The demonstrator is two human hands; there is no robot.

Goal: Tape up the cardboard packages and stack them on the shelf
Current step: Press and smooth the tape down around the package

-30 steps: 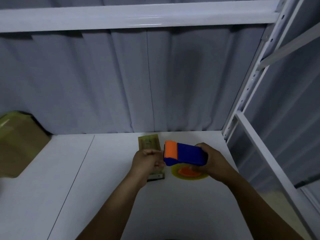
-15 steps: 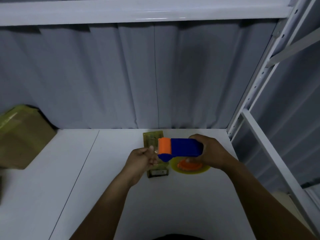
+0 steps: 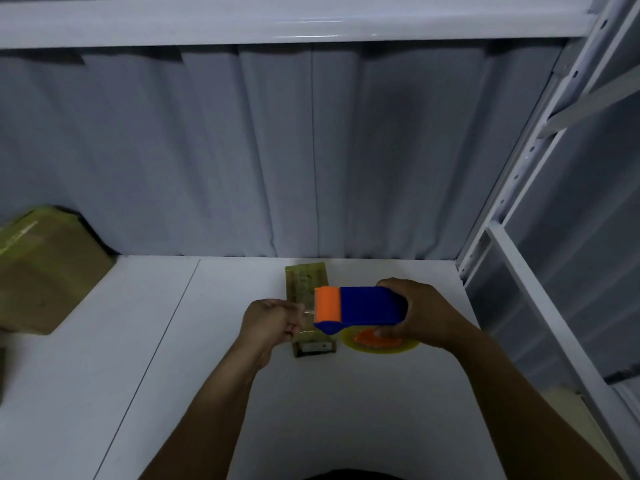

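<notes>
A blue tape dispenser (image 3: 367,308) with an orange roller is held above the white shelf board (image 3: 173,358); my right hand (image 3: 420,315) grips its rear end. Its yellowish tape roll (image 3: 379,342) with an orange hub shows under that hand. My left hand (image 3: 272,322) is curled just left of the roller and pinches the thin tape end drawn out of the dispenser. A small flat cardboard package (image 3: 308,289) wrapped in yellowish tape lies on the board beneath both hands, its long side pointing away from me and partly hidden by them.
A bigger taped cardboard box (image 3: 41,271) stands at the left edge against the grey curtain. A white shelf beam (image 3: 277,22) runs overhead. The rack's white upright (image 3: 512,188) and side rail close off the right side.
The dispenser and both hands have risen slightly off the package. My left hand has drawn back a little to the left, so a short strip of tape shows between it and the roller.
</notes>
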